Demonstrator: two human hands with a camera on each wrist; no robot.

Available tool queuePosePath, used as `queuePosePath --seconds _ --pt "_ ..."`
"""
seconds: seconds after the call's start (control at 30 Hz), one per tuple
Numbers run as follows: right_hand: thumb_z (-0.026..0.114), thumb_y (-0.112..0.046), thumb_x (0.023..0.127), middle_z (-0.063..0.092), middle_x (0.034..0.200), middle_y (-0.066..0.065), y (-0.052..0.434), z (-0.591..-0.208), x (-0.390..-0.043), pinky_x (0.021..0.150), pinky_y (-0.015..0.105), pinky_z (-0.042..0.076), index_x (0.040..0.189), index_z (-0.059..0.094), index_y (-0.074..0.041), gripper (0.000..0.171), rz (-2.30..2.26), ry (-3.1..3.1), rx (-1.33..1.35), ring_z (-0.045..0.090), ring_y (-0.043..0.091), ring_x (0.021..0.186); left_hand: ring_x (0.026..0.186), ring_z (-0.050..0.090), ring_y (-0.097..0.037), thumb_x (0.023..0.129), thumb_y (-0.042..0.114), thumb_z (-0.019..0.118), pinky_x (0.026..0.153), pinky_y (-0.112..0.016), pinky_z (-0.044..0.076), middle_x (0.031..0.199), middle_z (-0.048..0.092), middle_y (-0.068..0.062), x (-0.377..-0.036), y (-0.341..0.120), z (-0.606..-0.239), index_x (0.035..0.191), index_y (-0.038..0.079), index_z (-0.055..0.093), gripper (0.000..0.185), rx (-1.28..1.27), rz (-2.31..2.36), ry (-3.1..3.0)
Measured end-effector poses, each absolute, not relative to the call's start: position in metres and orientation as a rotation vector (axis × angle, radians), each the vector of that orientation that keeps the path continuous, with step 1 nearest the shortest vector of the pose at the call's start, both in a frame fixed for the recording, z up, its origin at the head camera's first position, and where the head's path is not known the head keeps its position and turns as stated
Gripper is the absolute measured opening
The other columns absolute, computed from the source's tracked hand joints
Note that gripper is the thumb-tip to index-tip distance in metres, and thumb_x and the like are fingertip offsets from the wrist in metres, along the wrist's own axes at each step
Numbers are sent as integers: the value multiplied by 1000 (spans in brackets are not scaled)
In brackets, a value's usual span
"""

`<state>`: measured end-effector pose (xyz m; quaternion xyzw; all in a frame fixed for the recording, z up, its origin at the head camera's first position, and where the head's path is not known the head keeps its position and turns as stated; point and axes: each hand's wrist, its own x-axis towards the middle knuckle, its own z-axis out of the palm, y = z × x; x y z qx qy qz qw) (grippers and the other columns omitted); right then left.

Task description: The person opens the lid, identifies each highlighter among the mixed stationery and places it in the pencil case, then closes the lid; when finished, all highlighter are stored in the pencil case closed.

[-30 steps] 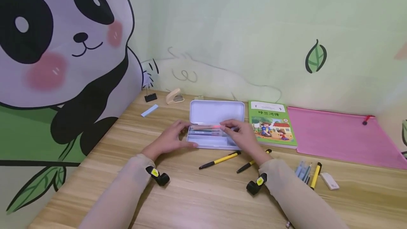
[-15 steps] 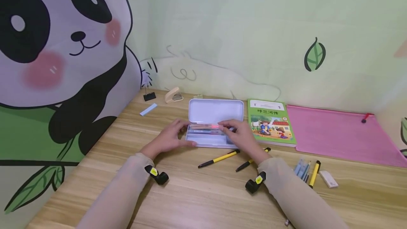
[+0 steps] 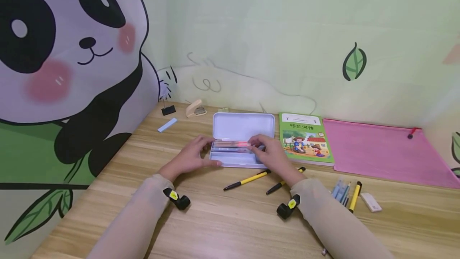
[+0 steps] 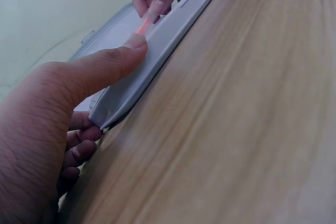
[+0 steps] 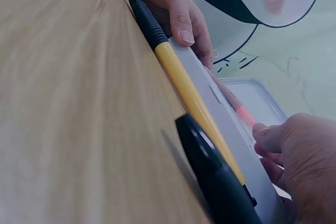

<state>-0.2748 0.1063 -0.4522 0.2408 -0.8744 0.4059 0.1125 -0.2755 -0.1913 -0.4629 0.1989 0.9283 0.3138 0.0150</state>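
A pale lilac pencil case lies on the table with its hinged lid thrown back. My left hand grips its left end, thumb over the front rim and fingers round the side, as the left wrist view shows. Between the thumb and fingers of my right hand is the right end of a slim pen with a glowing pink-red section, lying along the back of the case. In front of it another pen lies lengthwise. The right part of the tray is hidden behind my right hand.
Two yellow-black pens lie before the case. A green book and pink pouch are right; blue pens, a yellow pen and eraser lie nearer. Back left: stapler, binder clip, blue strip.
The head view has shifted slightly. Both hands keep nearly the same place, the left on the case and the right on the pen.
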Motion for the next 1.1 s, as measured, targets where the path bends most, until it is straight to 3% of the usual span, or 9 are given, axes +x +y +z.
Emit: queuePosePath --seconds 1.1 --pt "70 -14 96 71 104 3 109 -454 -275 77 33 55 112 73 -10 17 1135 -2578 723 64 16 88 118 51 -23 72 69 79 106 -48 41 133 51 -2 -277 -192 -465 147 21 48 95 604 945 2899"
